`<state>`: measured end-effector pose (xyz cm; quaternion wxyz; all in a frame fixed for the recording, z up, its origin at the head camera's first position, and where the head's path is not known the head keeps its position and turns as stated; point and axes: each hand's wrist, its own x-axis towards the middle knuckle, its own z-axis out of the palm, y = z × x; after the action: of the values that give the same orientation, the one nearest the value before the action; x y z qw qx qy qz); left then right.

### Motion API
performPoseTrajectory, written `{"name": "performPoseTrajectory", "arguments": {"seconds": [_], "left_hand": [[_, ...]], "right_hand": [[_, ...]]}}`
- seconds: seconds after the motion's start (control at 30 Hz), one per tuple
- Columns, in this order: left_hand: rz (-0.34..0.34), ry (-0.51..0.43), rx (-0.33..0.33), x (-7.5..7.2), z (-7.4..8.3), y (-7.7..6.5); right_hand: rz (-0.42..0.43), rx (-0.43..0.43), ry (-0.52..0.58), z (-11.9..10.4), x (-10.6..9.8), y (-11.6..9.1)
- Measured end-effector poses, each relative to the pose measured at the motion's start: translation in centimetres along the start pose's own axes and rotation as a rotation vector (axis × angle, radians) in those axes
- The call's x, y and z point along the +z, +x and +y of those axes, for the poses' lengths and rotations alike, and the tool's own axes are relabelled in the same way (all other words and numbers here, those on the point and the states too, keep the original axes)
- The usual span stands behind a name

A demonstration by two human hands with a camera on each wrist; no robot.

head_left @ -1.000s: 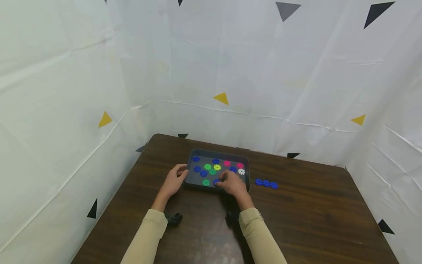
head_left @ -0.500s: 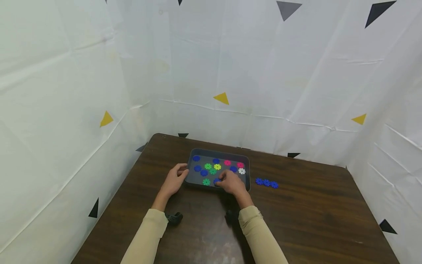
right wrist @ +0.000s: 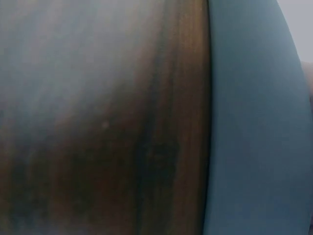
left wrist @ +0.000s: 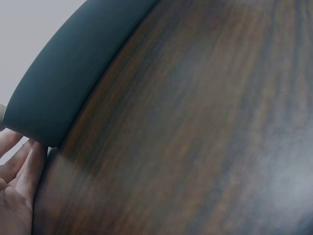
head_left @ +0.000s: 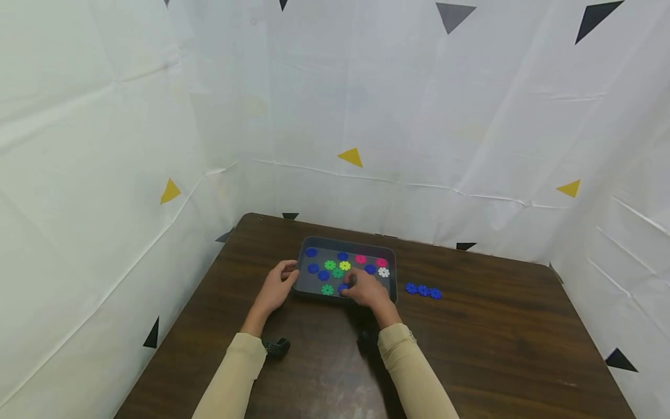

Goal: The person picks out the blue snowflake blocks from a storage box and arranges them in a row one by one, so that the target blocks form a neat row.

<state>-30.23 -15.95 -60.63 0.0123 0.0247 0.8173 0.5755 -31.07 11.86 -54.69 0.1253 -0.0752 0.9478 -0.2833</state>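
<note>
Touching dark-grey rectangular tray (head_left: 345,243) with relaxed fingers of left hand (head_left: 276,286); bending right hand (head_left: 369,290) over 1 blue notched disc (head_left: 342,288) inside, lower centre of frame; can't tell if pinching.

The tray (head_left: 348,243) looks dark grey from the head camera, dark teal in the left wrist view and slate blue in the right. Measured from its middle, a solid blue disc (head_left: 311,252) sits at ten o'clock, pink discs (head_left: 360,259) near two, a white disc (head_left: 384,272) at three, and a yellow disc (head_left: 344,266) almost central. Toward four lies a blue chain (head_left: 423,290). The counter (head_left: 502,326) is streaky, dark-brown woodgrain; the sleeves (head_left: 419,372) are plain beige; yellow, black and grey triangles scatter over the white sheeting (head_left: 419,116).
</note>
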Motion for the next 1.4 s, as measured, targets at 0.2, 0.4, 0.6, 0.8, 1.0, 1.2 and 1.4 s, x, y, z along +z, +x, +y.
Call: {"name": "performPoseTrajectory", "arguments": {"seconds": [0.2,0.4,0.6,0.8,1.0,1.2,1.4], "left_hand": [[0.002,0.004,0.008,0.1,-0.1,0.0],[0.009,0.009,0.011,0.0,-0.1,0.0],[0.009,0.006,0.013,0.0,-0.2,0.0],[0.009,0.006,0.018,0.0,-0.2,0.1],[0.006,0.009,0.006,0.0,-0.2,0.0],[0.01,0.013,0.012,0.0,-0.1,0.2],[0.008,0.016,0.01,0.0,-0.1,0.1]], "right_hand": [[-0.007,0.0,-0.029,-0.2,-0.1,0.3],[0.021,0.003,-0.048,-0.7,0.0,0.0],[0.045,0.036,-0.082,-1.6,0.0,-0.5],[0.075,0.046,-0.089,-1.8,0.0,-0.6],[0.116,0.04,-0.104,-1.7,0.1,-0.5],[0.162,0.026,-0.105,-1.9,0.2,-0.7],[0.181,0.022,-0.108,-1.9,0.4,-0.8]]}}
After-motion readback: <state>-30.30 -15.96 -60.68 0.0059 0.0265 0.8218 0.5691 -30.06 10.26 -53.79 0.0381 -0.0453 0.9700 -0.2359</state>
